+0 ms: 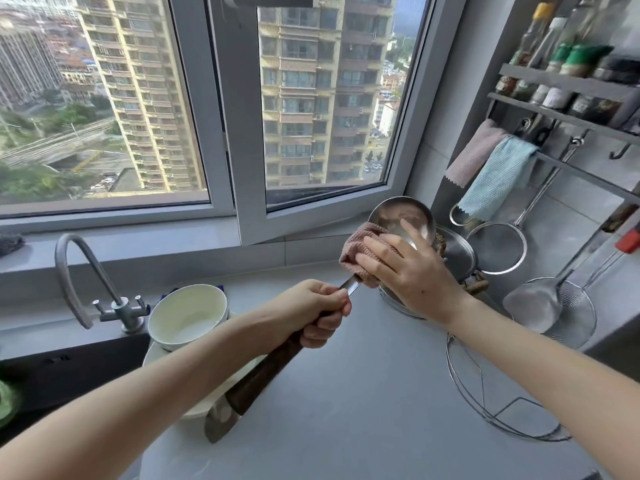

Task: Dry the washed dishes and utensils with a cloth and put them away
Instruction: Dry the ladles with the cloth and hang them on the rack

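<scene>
The left hand's [313, 315] fingers are curled tight around the dark wooden handle of a ladle [266, 375], just below where the steel shank begins. The handle's flat metal end points back towards the near left of the bench [346, 393]. The right hand's [412, 271] fingers lie spread over a pink cloth [358, 249], holding it wrapped round the ladle's neck. One finger reaches up onto the steel bowl of the ladle; the thumb is hidden. The ladle is held in the air above the far right part of the bench, its bowl tilted towards the window [311, 98].

Behind the right hand, at the bench's far right corner, stands a steel pot with its lid [455, 252]. A round wire rack [485, 393] lies by the right edge. At the left edge, beside the tap [79, 271], a white bowl [187, 315] sits on a plate [152, 356].

On the right wall hang a strainer [497, 247], a skimmer [535, 303] and two cloths, one pink [474, 150] and one blue [497, 178]. On the rack above stand the spice bottles [561, 69], their labels too blurred to read.
</scene>
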### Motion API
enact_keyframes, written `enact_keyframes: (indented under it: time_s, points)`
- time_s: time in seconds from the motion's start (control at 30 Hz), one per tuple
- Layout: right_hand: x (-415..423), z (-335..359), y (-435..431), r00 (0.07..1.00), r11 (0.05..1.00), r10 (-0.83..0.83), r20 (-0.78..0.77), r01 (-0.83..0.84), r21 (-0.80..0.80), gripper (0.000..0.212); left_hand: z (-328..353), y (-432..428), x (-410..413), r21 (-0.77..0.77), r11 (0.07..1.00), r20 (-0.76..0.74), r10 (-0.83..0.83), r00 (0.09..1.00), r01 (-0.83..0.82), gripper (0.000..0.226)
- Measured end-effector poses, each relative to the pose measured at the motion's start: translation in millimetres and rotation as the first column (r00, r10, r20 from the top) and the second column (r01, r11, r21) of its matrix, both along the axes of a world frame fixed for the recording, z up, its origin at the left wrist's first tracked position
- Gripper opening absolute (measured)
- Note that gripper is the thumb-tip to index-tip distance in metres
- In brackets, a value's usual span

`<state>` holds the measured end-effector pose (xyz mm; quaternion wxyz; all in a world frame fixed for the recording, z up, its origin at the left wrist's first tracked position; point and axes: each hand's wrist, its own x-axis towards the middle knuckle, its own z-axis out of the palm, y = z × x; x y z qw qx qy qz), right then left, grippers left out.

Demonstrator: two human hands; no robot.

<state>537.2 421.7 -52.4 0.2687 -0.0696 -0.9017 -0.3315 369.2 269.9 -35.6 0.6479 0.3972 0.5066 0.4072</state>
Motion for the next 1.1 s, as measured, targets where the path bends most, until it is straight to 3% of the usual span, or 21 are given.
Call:
enact_keyframes:
  time_s: [0.17,0.33,0.47,0.53,0.6,0.63,0.67,0.7,0.77,0.87,0.93,1.03,1.1]
  points:
    - [-6.5,-3.3,-10.2,0.991,0.999,0.024,-0.135,-0.029,-0.035,0.006,2.0,-0.3,-1.5,-0.049,0.999,0.031,-0.02,0.999,0.022,0.033]
    - [-4.7,-3.3,-25.5,0.99,0.996,0.066,-0.124,-0.072,-0.051,0.014,0.9,-6.0,0.0,-0.093,0.996,-0.069,-0.022,0.997,0.016,0.033]
    - [-1.5,15.2,-57.8,0.975,0.94,0.046,-0.216,-0.115,-0.321,0.021,-8.1,0.7,-13.2,-0.051,0.982,-0.168,0.17,0.971,-0.181,0.032]
    - [-1.2,38.9,-69.8,0.95,0.794,-0.143,-0.279,-0.058,-0.605,0.028,-10.0,1.2,-24.0,-0.042,0.978,-0.206,0.192,0.96,-0.204,0.032]
    - [-6.0,58.4,-66.7,0.916,0.549,-0.33,-0.23,-0.012,-0.836,0.05,-11.3,-2.1,-26.5,-0.029,0.986,-0.279,0.148,0.949,-0.162,0.032]
    - [-8.9,59.5,-56.7,0.903,0.469,-0.382,-0.198,0.004,-0.883,0.058,-11.0,-4.0,-23.5,-0.02,0.991,-0.303,0.119,0.945,-0.131,0.032]
    - [-13.0,58.4,-47.1,0.89,0.463,-0.425,-0.162,0.06,-0.884,0.062,-10.7,-5.6,-18.8,-0.006,0.995,-0.317,0.093,0.944,-0.1,0.032]
    - [-18.2,56.2,-39.7,0.87,0.521,-0.469,-0.153,0.133,-0.843,0.063,-9.8,-6.3,-13.4,0.012,0.997,-0.324,0.073,0.943,-0.073,0.032]
    - [-26.1,45.8,-26.8,0.821,0.726,-0.516,-0.244,0.268,-0.634,0.053,-7.6,-5.7,-4.9,0.052,0.997,-0.318,0.068,0.946,-0.054,0.031]
    - [-30.3,26.0,-21.5,0.83,0.888,-0.403,-0.385,0.253,-0.384,0.032,-3.2,-3.5,-0.5,0.115,0.991,-0.266,0.104,0.958,-0.075,0.031]
    - [-32.7,20.0,-20.6,0.88,0.911,-0.315,-0.356,0.176,-0.372,0.031,-0.4,-2.4,-1.4,0.138,0.986,-0.233,0.124,0.965,-0.093,0.031]
    - [-37.6,8.6,-25.1,0.925,0.879,-0.275,-0.264,0.13,-0.459,0.041,1.4,-0.8,-5.5,0.158,0.981,-0.213,0.147,0.966,-0.115,0.031]
    - [-40.9,2.7,-29.6,0.937,0.846,-0.213,-0.275,0.036,-0.532,0.035,1.1,-0.2,-7.2,0.16,0.98,-0.193,0.148,0.97,-0.117,0.031]
